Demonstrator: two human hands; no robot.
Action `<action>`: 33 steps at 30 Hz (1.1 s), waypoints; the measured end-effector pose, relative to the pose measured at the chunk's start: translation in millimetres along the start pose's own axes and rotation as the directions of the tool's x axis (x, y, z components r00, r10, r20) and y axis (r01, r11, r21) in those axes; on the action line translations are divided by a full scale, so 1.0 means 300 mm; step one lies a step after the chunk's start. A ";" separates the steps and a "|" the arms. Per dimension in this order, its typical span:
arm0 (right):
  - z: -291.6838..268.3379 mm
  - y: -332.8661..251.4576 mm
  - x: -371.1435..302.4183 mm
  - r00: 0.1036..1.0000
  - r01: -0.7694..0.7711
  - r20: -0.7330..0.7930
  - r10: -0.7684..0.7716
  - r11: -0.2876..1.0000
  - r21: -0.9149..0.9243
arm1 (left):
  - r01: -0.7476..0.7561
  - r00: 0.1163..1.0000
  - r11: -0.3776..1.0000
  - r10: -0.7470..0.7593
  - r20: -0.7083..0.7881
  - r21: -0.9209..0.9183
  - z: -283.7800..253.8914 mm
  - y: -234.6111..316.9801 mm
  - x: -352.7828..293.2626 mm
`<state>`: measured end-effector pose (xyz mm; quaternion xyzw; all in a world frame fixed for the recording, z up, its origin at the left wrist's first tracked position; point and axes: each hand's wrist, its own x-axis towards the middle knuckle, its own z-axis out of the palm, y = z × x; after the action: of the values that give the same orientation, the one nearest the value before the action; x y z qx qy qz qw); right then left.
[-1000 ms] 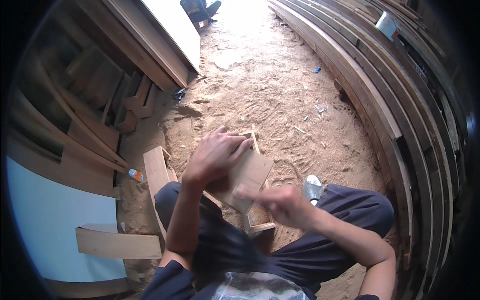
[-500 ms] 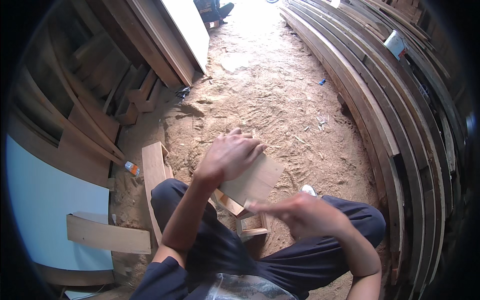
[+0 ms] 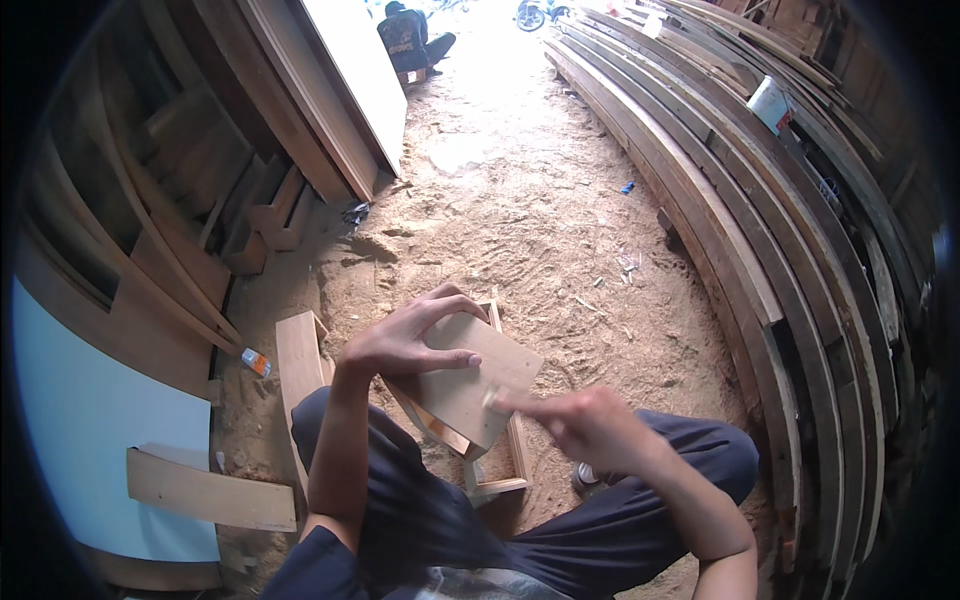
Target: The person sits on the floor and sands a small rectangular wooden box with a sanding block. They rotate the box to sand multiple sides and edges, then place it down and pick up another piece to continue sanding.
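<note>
A small wooden box [image 3: 463, 372] sits tilted between my knees, its pale flat panel facing up. My left hand [image 3: 415, 340] grips its far left side, thumb lying across the panel and fingers curled over the edge. With closed fingers, my right hand [image 3: 600, 430] presses a small pale piece [image 3: 495, 401] against the panel near its right edge. Motion blurs that piece, so its kind is unclear. Under the box, a light wooden frame [image 3: 517, 455] rests on the sawdust-covered ground, partly hidden by the box.
Long timber planks [image 3: 690, 190] are stacked along the right, with a white bucket [image 3: 768, 105] on them. By my left knee lie a wooden box section [image 3: 297, 350] and a small orange-white container [image 3: 256, 361]. A curved board [image 3: 210, 490] rests at left. Another person [image 3: 405, 40] sits far ahead.
My left hand has slid left and nearer, its thumb now on the panel. The box has shifted left, exposing more of the frame. My right hand's pale piece has moved onto the panel.
</note>
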<state>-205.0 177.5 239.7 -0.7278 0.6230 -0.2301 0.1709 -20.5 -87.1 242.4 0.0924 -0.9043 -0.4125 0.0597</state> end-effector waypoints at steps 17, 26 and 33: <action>-0.049 -0.009 0.053 0.908 -0.388 -0.183 0.377 0.921 -0.027 | 0.089 0.922 0.987 -0.133 -0.364 -0.133 0.197 0.005 0.032; 0.006 0.030 0.054 0.881 -0.445 -0.245 0.406 0.886 -0.131 | -0.186 0.741 0.819 -0.246 -0.625 -0.543 0.386 -0.115 0.115; 0.050 -0.015 0.082 0.979 -0.062 -0.194 0.059 0.998 -0.008 | -0.027 0.822 0.964 -0.129 -0.555 -0.265 0.411 0.007 0.032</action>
<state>-190.0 153.4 232.7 -0.6840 0.6601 -0.2898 0.1112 -52.8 2.9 163.9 0.2265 -0.7803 -0.4830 0.3265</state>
